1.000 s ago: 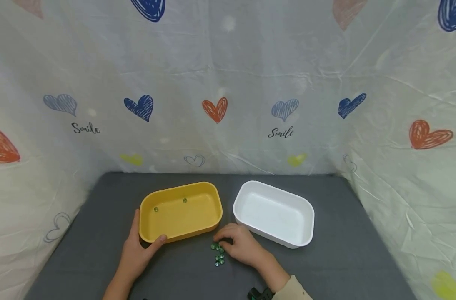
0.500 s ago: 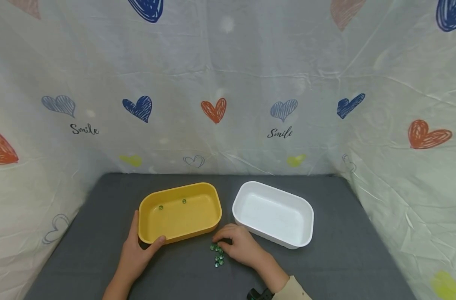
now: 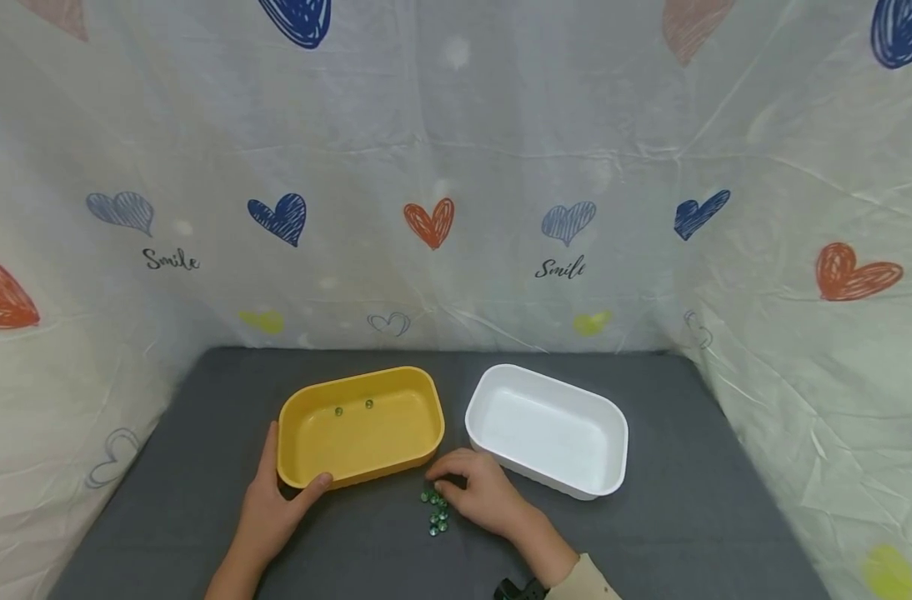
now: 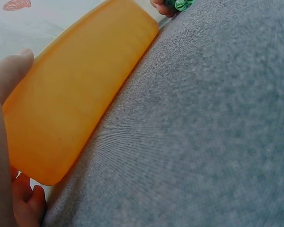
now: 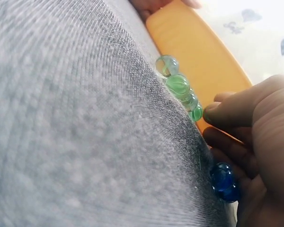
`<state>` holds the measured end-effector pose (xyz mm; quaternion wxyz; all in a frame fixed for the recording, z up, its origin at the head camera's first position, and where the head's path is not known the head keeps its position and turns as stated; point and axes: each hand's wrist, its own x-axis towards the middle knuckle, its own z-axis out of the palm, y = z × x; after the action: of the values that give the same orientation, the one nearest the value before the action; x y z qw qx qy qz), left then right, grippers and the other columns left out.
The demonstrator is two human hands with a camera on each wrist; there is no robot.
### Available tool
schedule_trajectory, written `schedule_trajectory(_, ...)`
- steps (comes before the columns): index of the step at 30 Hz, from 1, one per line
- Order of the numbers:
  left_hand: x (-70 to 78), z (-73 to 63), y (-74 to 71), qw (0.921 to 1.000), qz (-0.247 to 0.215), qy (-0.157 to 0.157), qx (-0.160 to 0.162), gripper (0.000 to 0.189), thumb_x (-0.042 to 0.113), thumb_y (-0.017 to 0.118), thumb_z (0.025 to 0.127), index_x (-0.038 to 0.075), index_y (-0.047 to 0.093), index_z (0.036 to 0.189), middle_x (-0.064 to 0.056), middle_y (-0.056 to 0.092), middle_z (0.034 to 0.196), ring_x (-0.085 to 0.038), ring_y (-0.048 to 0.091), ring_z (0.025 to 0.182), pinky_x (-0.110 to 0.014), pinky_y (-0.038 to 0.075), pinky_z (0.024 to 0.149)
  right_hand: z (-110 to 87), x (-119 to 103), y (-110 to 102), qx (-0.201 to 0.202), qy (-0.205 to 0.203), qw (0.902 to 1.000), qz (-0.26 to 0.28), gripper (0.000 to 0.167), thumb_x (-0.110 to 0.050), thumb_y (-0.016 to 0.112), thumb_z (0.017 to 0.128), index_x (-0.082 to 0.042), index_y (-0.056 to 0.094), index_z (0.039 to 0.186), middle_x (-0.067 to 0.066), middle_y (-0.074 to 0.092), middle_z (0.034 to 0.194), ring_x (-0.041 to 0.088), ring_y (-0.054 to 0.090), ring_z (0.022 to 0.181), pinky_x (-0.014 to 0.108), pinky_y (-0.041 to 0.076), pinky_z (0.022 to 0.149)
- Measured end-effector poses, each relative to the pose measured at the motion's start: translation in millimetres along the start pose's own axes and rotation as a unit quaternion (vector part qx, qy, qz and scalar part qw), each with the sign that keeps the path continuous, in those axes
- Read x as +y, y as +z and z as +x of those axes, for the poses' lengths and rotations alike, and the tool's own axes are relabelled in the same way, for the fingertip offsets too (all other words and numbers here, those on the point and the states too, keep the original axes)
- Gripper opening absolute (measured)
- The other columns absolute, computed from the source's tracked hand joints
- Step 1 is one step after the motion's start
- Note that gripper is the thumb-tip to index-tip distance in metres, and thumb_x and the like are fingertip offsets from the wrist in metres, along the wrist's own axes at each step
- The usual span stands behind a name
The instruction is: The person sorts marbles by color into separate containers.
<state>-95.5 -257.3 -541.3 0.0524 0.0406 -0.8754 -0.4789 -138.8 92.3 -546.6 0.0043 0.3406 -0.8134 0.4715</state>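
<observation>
My left hand (image 3: 272, 504) grips the left end of a yellow plastic box (image 3: 381, 442), its thumb at the front wall and fingers round the far side. Inside lie two greenish marbles, one left (image 3: 339, 412) and one right (image 3: 369, 404). Just right of that box my right hand (image 3: 482, 492) is low over the table, fingers bent, thumb right beside several green glass marbles (image 3: 443, 526). I cannot tell whether a marble is between its fingertips. In the right wrist view blue marbles (image 5: 222, 177) show under its bent fingers; the head view hides them.
A white plastic box (image 3: 546, 437) with nothing visible inside stands right of the yellow one, behind my right hand. Grey cloth (image 3: 366, 550) covers the table. A pale curtain (image 3: 486, 125) printed with hearts encloses the back and sides.
Within the yellow box the left marble has rolled right, closer to the other marble. Both hands have stayed nearly in place.
</observation>
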Motion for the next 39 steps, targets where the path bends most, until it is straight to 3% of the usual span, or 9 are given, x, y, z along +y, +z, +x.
schedule_trajectory(10, 0.7, 1.5, -1.3, 1.0, -0.002, -0.007, 0.0, 0.125, 0.043, 0.085, 0.097, 0.022, -0.01, 0.177, -0.017, 0.004, 0.182, -0.049, 0.02, 0.162, -0.073, 0.028, 0.121, 2.9, -10.1, -3.1, 0.02, 0.029, 0.9993, 0.016, 0.018, -0.001, 0.079, 0.097, -0.008, 0.085, 0.113, -0.007, 0.079, 0.114, 0.011, 0.072, 0.112, 0.034, 0.059, 0.099)
schedule_trajectory(23, -0.5, -2.1, 3.1, 1.0, 0.003, -0.008, -0.002, 0.125, 0.042, 0.085, 0.098, 0.021, -0.01, 0.176, -0.02, 0.007, 0.182, -0.049, 0.029, 0.159, -0.071, 0.034, 0.116, 0.4, -27.5, -7.2, 0.025, 0.026, 0.9991, 0.021, 0.018, -0.004, 0.079, 0.098, -0.009, 0.084, 0.115, -0.01, 0.078, 0.116, 0.009, 0.072, 0.111, 0.034, 0.059, 0.098)
schedule_trajectory(28, -0.3, -3.5, 1.1, 0.9998, 0.017, -0.01, -0.003, 0.125, 0.043, 0.085, 0.098, 0.023, -0.01, 0.177, -0.019, 0.009, 0.182, -0.048, 0.033, 0.158, -0.061, 0.039, 0.116, 1.3, -35.3, -9.6, 0.036, 0.012, 0.9982, 0.047, 0.017, -0.006, 0.079, 0.1, -0.012, 0.084, 0.115, -0.007, 0.079, 0.115, 0.008, 0.073, 0.108, 0.034, 0.061, 0.095)
schedule_trajectory(32, 0.3, -1.4, 1.5, 0.9996, 0.028, -0.006, -0.004, 0.124, 0.045, 0.084, 0.099, 0.022, -0.01, 0.177, -0.019, 0.011, 0.181, -0.046, 0.039, 0.155, -0.057, 0.042, 0.113, 7.8, -48.0, -17.8, 0.069, 0.011, 0.9944, 0.079, 0.016, -0.006, 0.08, 0.099, -0.012, 0.084, 0.113, -0.004, 0.08, 0.113, 0.012, 0.074, 0.105, 0.037, 0.062, 0.093)
schedule_trajectory(39, 0.7, -0.8, 1.6, 0.9999, 0.009, -0.013, -0.003, 0.126, 0.044, 0.085, 0.097, 0.023, -0.011, 0.176, -0.02, 0.008, 0.182, -0.05, 0.032, 0.158, -0.07, 0.036, 0.115, 33.6, -65.5, -28.6, 0.089, 0.022, 0.9908, 0.1, 0.017, -0.005, 0.079, 0.1, -0.014, 0.084, 0.113, -0.003, 0.079, 0.114, 0.013, 0.073, 0.103, 0.042, 0.062, 0.092)
